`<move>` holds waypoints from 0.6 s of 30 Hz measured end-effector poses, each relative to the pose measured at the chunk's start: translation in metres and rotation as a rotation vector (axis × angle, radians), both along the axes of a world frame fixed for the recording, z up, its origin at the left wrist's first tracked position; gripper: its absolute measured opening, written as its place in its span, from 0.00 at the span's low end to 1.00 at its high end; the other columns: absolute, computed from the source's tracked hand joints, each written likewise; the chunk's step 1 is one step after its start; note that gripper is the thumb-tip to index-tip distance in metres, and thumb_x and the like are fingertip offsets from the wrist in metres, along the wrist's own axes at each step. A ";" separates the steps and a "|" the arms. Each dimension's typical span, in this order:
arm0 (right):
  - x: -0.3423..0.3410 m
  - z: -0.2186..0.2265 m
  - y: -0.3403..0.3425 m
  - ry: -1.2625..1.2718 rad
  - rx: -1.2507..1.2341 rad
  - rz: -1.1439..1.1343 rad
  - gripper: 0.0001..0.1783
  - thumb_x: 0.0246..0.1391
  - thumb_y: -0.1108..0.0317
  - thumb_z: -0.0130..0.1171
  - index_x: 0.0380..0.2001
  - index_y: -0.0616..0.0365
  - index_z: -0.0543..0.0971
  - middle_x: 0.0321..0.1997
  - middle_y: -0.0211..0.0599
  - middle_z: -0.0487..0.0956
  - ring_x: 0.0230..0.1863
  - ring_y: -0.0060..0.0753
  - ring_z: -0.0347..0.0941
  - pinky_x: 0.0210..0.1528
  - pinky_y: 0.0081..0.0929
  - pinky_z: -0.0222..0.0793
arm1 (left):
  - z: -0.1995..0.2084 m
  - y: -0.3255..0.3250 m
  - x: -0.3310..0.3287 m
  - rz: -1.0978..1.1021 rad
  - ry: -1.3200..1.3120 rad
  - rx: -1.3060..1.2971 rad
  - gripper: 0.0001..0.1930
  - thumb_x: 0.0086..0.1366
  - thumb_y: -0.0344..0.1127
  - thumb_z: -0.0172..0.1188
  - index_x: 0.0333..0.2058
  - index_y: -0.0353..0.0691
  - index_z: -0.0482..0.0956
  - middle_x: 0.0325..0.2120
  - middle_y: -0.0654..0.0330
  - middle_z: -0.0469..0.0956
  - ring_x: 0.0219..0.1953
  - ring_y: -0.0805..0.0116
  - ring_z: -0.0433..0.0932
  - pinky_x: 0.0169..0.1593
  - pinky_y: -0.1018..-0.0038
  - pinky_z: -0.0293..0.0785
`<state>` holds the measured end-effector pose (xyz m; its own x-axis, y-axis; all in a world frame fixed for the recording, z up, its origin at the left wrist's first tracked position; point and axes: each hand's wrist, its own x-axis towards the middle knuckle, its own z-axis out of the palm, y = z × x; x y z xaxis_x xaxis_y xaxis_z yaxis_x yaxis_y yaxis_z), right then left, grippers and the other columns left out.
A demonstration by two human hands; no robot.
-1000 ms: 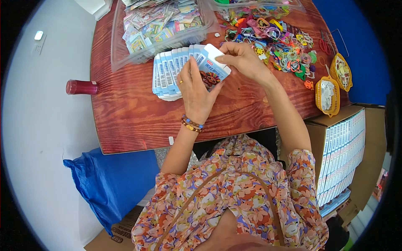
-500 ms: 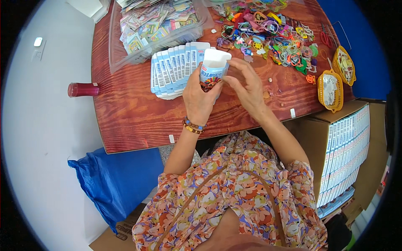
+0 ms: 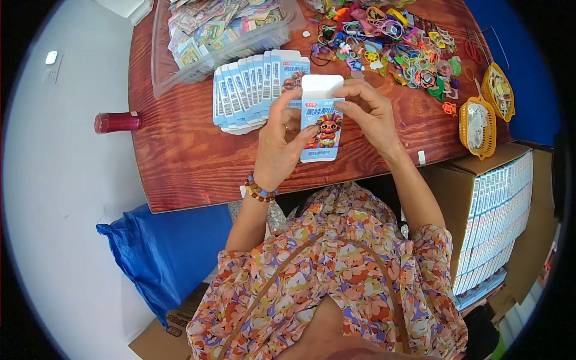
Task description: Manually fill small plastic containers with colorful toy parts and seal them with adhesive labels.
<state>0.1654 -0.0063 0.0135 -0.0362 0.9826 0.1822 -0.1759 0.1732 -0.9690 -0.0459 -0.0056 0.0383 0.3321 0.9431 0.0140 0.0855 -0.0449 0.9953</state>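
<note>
Left hand (image 3: 276,147): partly curled, thumb against the front of a light-blue box (image 3: 328,126), fingers along its left side, holding it. Right hand (image 3: 372,117): thumb and forefinger closed on its upper right edge. Box found over the counter (image 3: 192,171), white flap raised, right of overlapping cartons (image 3: 243,90). Clear bin (image 3: 240,55) noted behind cartons.

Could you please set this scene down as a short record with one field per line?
Left hand: holding a light-blue carton by its left side, thumb on the front
Right hand: thumb and fingers at the carton's upper right corner
Carton state: white flap raised at the top
Behind, to the left: fanned similar cartons; clear plastic bin of colourful flat items
Table, right: heap of colourful trinkets; two yellow baskets
Beside table: open cardboard box of packed cartons; blue bag
</note>
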 end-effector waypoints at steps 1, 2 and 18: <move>0.004 0.003 0.000 -0.066 0.006 0.038 0.09 0.57 0.81 0.59 0.41 0.63 0.81 0.48 0.31 0.76 0.48 0.20 0.72 0.49 0.19 0.69 | 0.002 0.000 -0.001 0.004 -0.003 -0.007 0.32 0.63 0.22 0.62 0.64 0.42 0.61 0.38 0.56 0.81 0.39 0.72 0.81 0.42 0.75 0.78; 0.007 0.005 0.000 -0.069 -0.001 0.042 0.09 0.57 0.81 0.59 0.41 0.63 0.81 0.48 0.31 0.76 0.48 0.20 0.72 0.49 0.19 0.69 | 0.003 0.001 -0.001 -0.057 -0.005 -0.018 0.31 0.63 0.22 0.62 0.63 0.43 0.62 0.38 0.56 0.80 0.39 0.73 0.80 0.42 0.75 0.78; 0.022 0.042 -0.010 -0.120 -0.168 0.075 0.05 0.63 0.70 0.58 0.39 0.61 0.79 0.38 0.28 0.80 0.40 0.15 0.72 0.44 0.19 0.67 | 0.007 -0.015 0.008 -0.220 -0.103 -0.080 0.27 0.63 0.21 0.62 0.59 0.42 0.65 0.44 0.57 0.79 0.44 0.73 0.79 0.46 0.75 0.77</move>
<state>0.1878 -0.0161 0.0558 -0.1218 0.9925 0.0060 -0.0642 -0.0019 -0.9979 -0.0382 -0.0202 0.0458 0.5300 0.8479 -0.0136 -0.0194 0.0282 0.9994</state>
